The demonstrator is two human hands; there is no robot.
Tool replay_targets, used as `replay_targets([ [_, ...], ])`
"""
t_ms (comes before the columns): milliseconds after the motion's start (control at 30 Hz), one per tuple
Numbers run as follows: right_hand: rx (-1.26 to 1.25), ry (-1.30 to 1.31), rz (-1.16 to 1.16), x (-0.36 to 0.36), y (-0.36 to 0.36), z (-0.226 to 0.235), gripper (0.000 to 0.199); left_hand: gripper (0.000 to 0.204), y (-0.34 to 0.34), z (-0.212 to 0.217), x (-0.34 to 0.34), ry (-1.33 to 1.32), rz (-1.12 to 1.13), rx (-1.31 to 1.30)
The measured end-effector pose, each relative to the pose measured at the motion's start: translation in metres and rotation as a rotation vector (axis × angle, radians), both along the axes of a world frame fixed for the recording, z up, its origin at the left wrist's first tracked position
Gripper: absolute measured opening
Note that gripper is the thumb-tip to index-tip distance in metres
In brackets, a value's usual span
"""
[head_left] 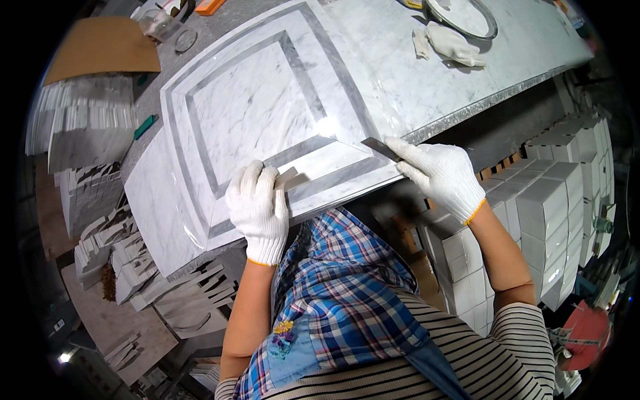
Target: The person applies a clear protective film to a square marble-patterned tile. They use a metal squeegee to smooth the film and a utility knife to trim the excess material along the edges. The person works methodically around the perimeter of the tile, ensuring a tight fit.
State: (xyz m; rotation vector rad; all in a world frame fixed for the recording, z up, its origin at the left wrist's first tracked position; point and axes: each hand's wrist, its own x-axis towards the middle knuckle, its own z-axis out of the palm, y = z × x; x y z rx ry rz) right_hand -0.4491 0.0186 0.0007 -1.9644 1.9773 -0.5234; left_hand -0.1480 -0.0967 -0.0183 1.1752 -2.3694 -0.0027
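Observation:
A framed panel of white and grey veined marble (247,100) lies on the table in front of me, with grey strips set in it as nested borders. At the panel's near edge, my left hand (259,213) in a white knit glove is closed, its fingers curled. A small light stone piece (288,177) sticks out from its thumb side. Over the near right corner, my gloved right hand (445,175) pinches a dark grey stone strip (380,148) between thumb and fingers. The strip lies across the corner; whether it touches the panel I cannot tell.
White gloves (452,45) and a round basin (490,20) sit at the far right of the table. Stacked thin tiles (93,127) stand at left under brown cardboard (100,47). White blocks (550,200) are piled below the table's right edge.

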Motion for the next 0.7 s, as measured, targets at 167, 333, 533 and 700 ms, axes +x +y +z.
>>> replay_targets([
  [167, 0.089, 0.067, 0.038, -0.002, -0.003, 0.006, 0.048, 0.020, -0.001, -0.002, 0.000, 0.023, -0.007, -0.006],
  [333, 0.023, -0.055, 0.004, 0.003, -0.006, 0.010, 0.040, 0.020, -0.001, -0.001, -0.001, 0.018, -0.005, -0.004],
  [533, 0.096, -0.039, -0.011, 0.007, -0.009, 0.010, 0.039, 0.020, -0.002, -0.002, 0.000, 0.006, -0.001, -0.030],
  [700, 0.204, -0.079, -0.007, 0.005, -0.014, 0.021, 0.038, 0.020, -0.002, -0.004, -0.001, 0.027, -0.001, -0.033],
])
